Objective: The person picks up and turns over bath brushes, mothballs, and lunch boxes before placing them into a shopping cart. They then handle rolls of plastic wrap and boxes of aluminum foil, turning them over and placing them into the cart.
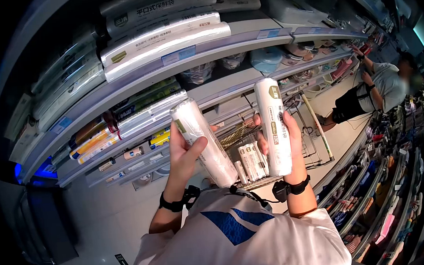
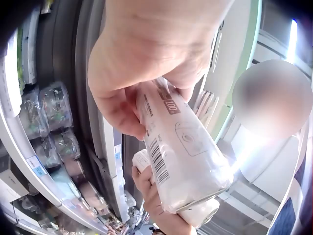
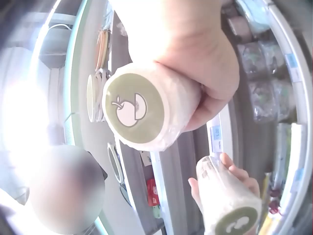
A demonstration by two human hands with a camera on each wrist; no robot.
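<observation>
- Two wrapped rolls are up in the air over the trolley, one per hand; the left roll [image 1: 207,145] leans on a slant, the right roll [image 1: 274,127] stands nearer upright, and the two are apart;
- here's the grip: the left hand [image 1: 187,152] has its fingers [image 2: 122,117] wrapped round one roll, thumb along the film; the right hand [image 1: 293,133] has its fingers curled round the other;
- on handling, these look light to middling, firm through the core and soft at the crinkled wrapping; the shiny film could well slip, though little seems likely to break;
- best hold, by the look of it, is round the mid-barrel with the thumb opposite; pinching loose film at an end would probably let the roll swing or tear the wrap;
- below them, one wire trolley [image 1: 316,124]; in it, a cluster of smaller packs [image 1: 252,160], at least three, overlapping too much for a sure count;
- further out, the upper shelf [image 1: 244,41] carries more long rolls [image 1: 165,46], five or more, exact number unclear; one blue-lidded container [image 1: 266,59] sits beneath;
- and at the edge, two black wrist straps [image 1: 174,203], one per arm; one other person [image 1: 390,86] in the aisle.
</observation>
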